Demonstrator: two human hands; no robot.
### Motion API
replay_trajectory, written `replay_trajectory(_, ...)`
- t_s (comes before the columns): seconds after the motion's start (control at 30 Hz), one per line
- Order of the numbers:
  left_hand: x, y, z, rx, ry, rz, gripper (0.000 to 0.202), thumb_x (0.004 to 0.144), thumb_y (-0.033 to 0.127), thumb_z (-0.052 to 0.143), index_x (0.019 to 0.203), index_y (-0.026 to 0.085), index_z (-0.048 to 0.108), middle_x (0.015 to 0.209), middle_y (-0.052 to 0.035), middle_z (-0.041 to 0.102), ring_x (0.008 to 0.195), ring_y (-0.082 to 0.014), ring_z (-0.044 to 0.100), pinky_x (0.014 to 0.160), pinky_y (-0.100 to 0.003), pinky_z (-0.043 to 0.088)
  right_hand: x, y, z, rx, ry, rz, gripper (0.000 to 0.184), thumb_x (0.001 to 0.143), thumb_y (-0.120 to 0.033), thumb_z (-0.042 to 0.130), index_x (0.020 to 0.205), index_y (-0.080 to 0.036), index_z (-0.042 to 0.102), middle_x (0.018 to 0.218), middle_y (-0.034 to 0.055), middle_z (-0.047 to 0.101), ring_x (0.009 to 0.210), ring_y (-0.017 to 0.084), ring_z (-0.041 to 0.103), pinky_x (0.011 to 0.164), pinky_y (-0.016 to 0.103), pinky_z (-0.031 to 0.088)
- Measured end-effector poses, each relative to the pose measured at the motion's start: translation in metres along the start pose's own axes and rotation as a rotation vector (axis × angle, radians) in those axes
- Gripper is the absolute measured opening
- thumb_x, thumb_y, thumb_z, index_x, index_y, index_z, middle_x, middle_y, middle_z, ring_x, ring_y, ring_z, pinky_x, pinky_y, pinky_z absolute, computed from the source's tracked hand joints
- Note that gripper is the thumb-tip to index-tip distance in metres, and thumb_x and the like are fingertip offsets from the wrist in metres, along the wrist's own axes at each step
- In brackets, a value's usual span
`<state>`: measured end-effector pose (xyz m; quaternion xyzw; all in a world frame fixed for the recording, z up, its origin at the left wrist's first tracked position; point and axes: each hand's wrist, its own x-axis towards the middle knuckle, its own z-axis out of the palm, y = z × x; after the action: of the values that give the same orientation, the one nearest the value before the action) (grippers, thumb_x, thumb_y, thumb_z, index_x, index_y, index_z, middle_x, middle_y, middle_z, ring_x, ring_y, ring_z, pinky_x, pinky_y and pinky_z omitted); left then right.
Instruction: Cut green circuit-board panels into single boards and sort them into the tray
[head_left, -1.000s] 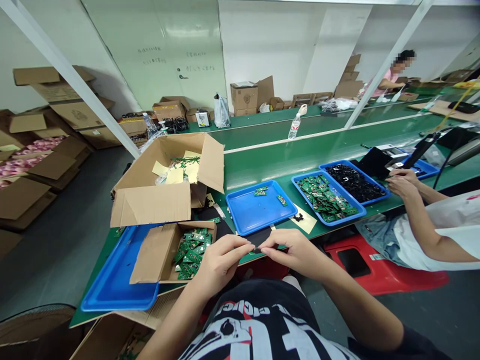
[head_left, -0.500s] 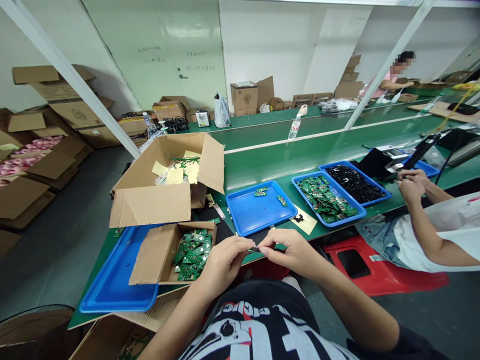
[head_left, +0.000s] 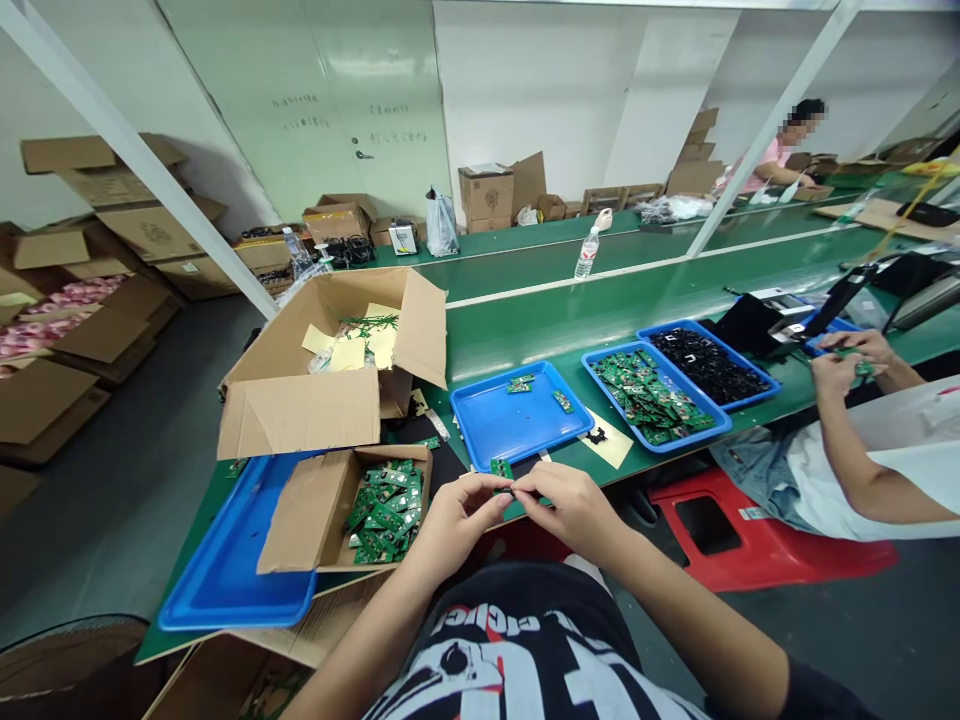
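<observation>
My left hand (head_left: 459,520) and my right hand (head_left: 574,510) meet in front of my body, each pinching with thumb and fingers. Between their fingertips is a small green circuit board (head_left: 501,467), its upper end sticking up past the fingers. A small dark piece shows at its lower end, partly hidden by the fingertips. Just beyond the hands lies a blue tray (head_left: 487,425) with a few green boards in it. Left of my left hand, an open carton (head_left: 330,510) holds many loose green boards.
To the right stand a blue tray of circuit boards (head_left: 652,395) and a blue tray of black parts (head_left: 709,365). A co-worker's hands (head_left: 844,370) hold a green board there. A large cardboard box (head_left: 300,410) is at the left, above another blue tray (head_left: 232,570).
The green board now shows above my fingertips, where only a dark piece was visible before. My hands shifted slightly. The co-worker's hands moved slightly right, with a green board now visible.
</observation>
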<state>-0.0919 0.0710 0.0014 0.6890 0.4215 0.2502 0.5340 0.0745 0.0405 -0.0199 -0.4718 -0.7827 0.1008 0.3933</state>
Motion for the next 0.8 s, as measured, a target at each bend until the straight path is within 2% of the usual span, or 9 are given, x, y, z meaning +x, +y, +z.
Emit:
replay_trajectory(0.1, 0.004, -0.009, 0.003, -0.243, -0.008, -0.112, 0.024, 0.07, 0.032, 0.062, 0.085, 0.014, 0.065, 0.073, -0.0043, 0.065, 0.066, -0.0149, 0.06, 0.061, -0.027, 0.05, -0.004, 0.002, 0.004, -0.018, -0.009, 0.009, 0.021, 0.085, -0.019, 0.041, 0.074, -0.016, 0.059, 0.065, 0.0038, 0.058, 0.061, 0.013, 0.051, 0.058, 0.024, 0.039)
replay_trajectory(0.2, 0.004, -0.018, 0.008, -0.321, 0.042, -0.131, 0.022, 0.065, 0.03, 0.067, 0.079, 0.013, 0.066, 0.075, -0.0052, 0.068, 0.07, -0.0166, 0.063, 0.066, -0.028, 0.051, -0.008, 0.005, 0.006, 0.02, -0.08, 0.03, 0.021, 0.086, -0.02, 0.041, 0.078, -0.016, 0.06, 0.068, 0.0043, 0.059, 0.064, 0.013, 0.053, 0.059, 0.024, 0.04)
replay_trajectory(0.37, 0.001, -0.024, 0.015, -0.177, 0.173, -0.026, 0.016, 0.066, 0.028, 0.065, 0.073, 0.014, 0.067, 0.071, -0.0059, 0.069, 0.067, -0.0185, 0.064, 0.064, -0.03, 0.052, -0.012, 0.009, 0.008, 0.057, -0.117, 0.061, 0.02, 0.086, -0.022, 0.042, 0.08, -0.017, 0.061, 0.069, 0.0045, 0.06, 0.065, 0.014, 0.054, 0.06, 0.025, 0.04)
replay_trajectory(0.53, -0.002, -0.024, 0.017, -0.086, 0.189, 0.023, 0.012, 0.067, 0.026, 0.063, 0.071, 0.015, 0.067, 0.069, -0.005, 0.069, 0.063, -0.0171, 0.064, 0.059, -0.026, 0.052, -0.014, 0.01, 0.007, 0.104, -0.14, 0.047, 0.018, 0.085, -0.021, 0.043, 0.079, -0.017, 0.06, 0.071, 0.0044, 0.061, 0.067, 0.014, 0.055, 0.061, 0.024, 0.04)
replay_trajectory(0.8, -0.004, -0.029, 0.018, -0.049, 0.217, 0.02, 0.014, 0.069, 0.028, 0.062, 0.07, 0.016, 0.067, 0.069, -0.0046, 0.069, 0.063, -0.0171, 0.064, 0.059, -0.025, 0.051, -0.016, 0.006, 0.018, -0.061, -0.009, 0.011, 0.019, 0.081, -0.018, 0.044, 0.066, -0.018, 0.057, 0.06, 0.0025, 0.056, 0.058, 0.013, 0.051, 0.055, 0.024, 0.036)
